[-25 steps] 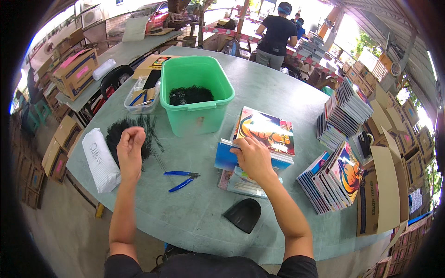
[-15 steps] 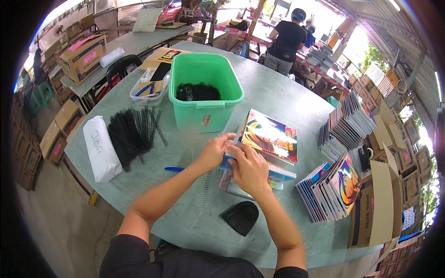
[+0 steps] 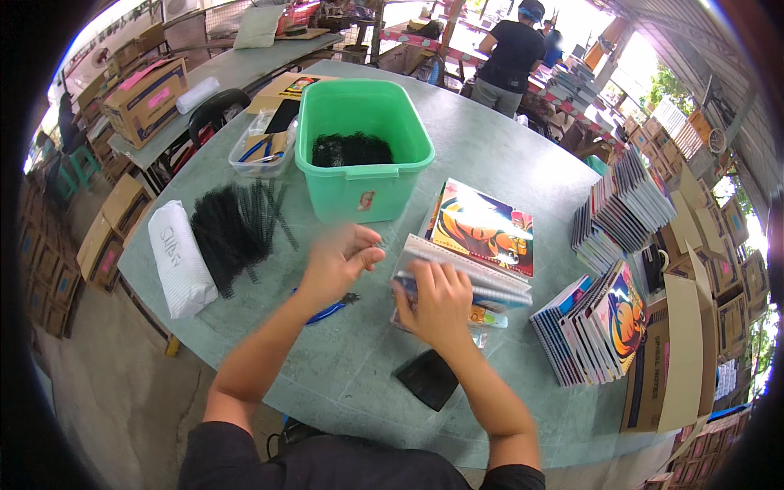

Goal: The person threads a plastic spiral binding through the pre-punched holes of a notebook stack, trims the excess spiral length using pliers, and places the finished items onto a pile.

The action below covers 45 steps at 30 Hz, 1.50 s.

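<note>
Your left head-worn fisheye looks down and forward from above the near edge of the worktop (image 3: 490,155), close over your left hand (image 3: 336,263) and right hand (image 3: 439,304), reaching out to the roof (image 3: 694,49) at upper right.

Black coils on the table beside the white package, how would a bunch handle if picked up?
The black coils look thin and open-wound, so they'd probably feel light and springy. Heaped over one another, they may snag and tangle. Being long and slender, they'd likely sag when lifted.
</note>
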{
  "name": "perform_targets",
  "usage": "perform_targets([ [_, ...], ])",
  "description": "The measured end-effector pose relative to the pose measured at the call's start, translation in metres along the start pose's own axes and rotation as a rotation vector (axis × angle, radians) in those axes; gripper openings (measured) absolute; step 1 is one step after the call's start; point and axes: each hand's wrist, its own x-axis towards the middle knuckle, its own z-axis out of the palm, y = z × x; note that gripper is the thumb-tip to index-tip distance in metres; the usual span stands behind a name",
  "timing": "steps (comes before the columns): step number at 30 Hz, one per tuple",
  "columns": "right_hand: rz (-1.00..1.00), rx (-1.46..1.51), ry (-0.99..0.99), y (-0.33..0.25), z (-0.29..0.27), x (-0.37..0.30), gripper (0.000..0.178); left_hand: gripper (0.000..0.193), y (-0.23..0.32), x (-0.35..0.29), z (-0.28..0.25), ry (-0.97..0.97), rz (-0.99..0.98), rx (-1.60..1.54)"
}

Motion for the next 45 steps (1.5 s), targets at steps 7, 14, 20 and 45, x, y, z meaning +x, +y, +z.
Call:
perform_targets([
  [7,0.07,0.049,0.086,0.012,0.008,0.015,0.026,0.019,0.0,-0.011,0.012,0.025,0.094,0.046],
  [14,-0.143,0.094,0.054,0.011,0.002,-0.018,0.015,0.018,-0.008,-0.016,0.005,-0.004,-0.004,0.004],
  [20,-0.413,-0.131,0.262,0.026,0.017,-0.058,0.021,0.018,-0.016,-0.019,0.0,0.002,-0.054,-0.018],
  [45,0.038,0.134,0.017,0.008,0.004,0.015,0.016,0.012,0.003,-0.008,0.031,0.299,0.572,0.682],
])
